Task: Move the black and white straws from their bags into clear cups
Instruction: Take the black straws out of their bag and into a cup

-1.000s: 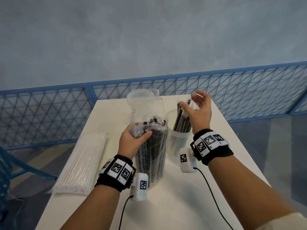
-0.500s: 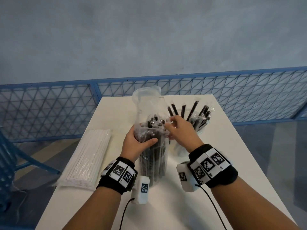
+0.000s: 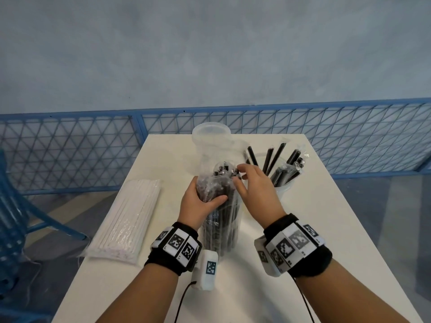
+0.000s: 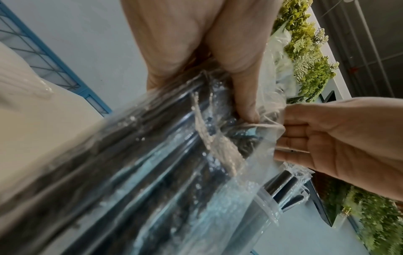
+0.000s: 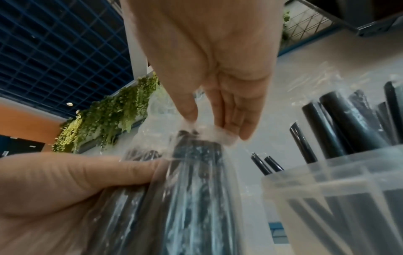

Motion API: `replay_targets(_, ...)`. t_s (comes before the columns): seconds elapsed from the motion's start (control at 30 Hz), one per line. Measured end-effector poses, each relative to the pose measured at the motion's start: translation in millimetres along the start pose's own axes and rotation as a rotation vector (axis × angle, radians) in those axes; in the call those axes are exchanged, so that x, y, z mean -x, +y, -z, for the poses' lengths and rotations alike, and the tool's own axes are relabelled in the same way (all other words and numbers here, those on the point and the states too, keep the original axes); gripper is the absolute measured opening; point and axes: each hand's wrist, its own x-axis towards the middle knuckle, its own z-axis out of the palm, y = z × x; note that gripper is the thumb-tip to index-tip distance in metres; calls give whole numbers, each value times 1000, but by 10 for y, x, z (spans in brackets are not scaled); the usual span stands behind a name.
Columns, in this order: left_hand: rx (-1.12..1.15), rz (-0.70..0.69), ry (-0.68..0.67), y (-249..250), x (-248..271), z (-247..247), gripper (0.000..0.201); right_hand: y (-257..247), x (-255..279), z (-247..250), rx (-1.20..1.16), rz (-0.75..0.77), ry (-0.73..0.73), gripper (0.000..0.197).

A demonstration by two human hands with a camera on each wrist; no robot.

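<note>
A clear bag of black straws (image 3: 221,229) (image 4: 152,172) (image 5: 185,198) stands upright on the white table (image 3: 303,241). My left hand (image 3: 206,192) (image 4: 246,103) (image 5: 76,181) grips it round the upper part. At the bag's open top, my right hand (image 3: 238,176) (image 5: 213,124) (image 4: 305,134) pinches the wrapped tips of black straws between thumb and fingers. To the right is a clear cup (image 3: 282,190) (image 5: 327,189) holding several black straws (image 3: 284,171). An empty clear cup (image 3: 211,134) stands behind the bag. A sealed bag of white straws (image 3: 126,217) lies at the table's left.
A blue mesh fence (image 3: 70,155) runs behind the table, with a blue chair (image 3: 9,206) on the floor to the left. Bare tabletop lies in front of my wrists and to the right of the cup.
My right hand left the straws standing in the right cup and came back left to the bag's top. My left hand kept its grip on the bag.
</note>
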Motion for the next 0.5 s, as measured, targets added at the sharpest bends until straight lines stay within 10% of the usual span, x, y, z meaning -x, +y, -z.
replay_targets(0.3,43,0,-121,3,17,15,52,16,-122,195,12,-78,-352,75)
replay_targets(0.5,44,20,-148,18,22,7,61,12,-164,162,61,-74,-343,74)
